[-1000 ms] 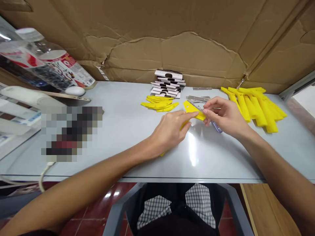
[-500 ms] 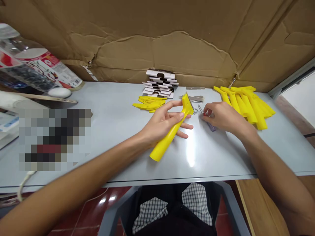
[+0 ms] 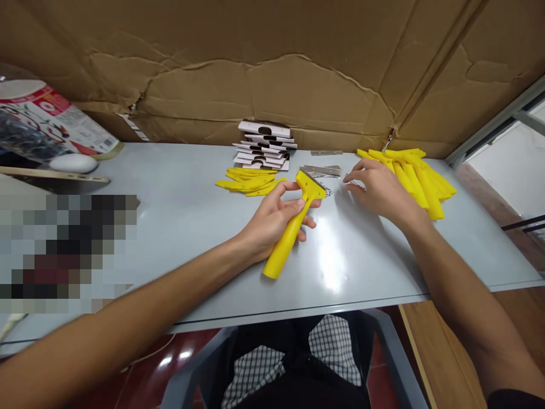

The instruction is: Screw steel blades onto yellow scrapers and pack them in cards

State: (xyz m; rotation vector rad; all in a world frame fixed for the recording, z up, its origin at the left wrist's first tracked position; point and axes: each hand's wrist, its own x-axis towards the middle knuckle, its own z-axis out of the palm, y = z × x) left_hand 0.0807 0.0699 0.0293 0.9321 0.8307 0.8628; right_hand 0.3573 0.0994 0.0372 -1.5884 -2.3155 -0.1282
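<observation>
1. Fingers (image 3: 309,222) of the left hand (image 3: 268,224) are spread under the scraper (image 3: 287,238), and its thumb (image 3: 293,210) presses on top.
2. Fingers of the right hand (image 3: 377,184) are bent and a bit apart. I cannot tell if they pinch something tiny.
3. The scraper is in the middle, tilted, with its fat end near and left and its head (image 3: 308,183) far and right.
4. It looks light and stiff, like hard plastic. Smooth sides may make it slip and roll. The handle is the best place to hold. The thin grey edge on the head may be sharp, so keep skin off it.
5. Just right of the head are tiny screws (image 3: 328,192), with flat blades (image 3: 321,171) behind them.
6. Far left of it lie yellow strips (image 3: 244,183) and a pile of cards (image 3: 264,142).
7. More yellow handles (image 3: 426,179) lie on the right of the table (image 3: 187,227).
</observation>
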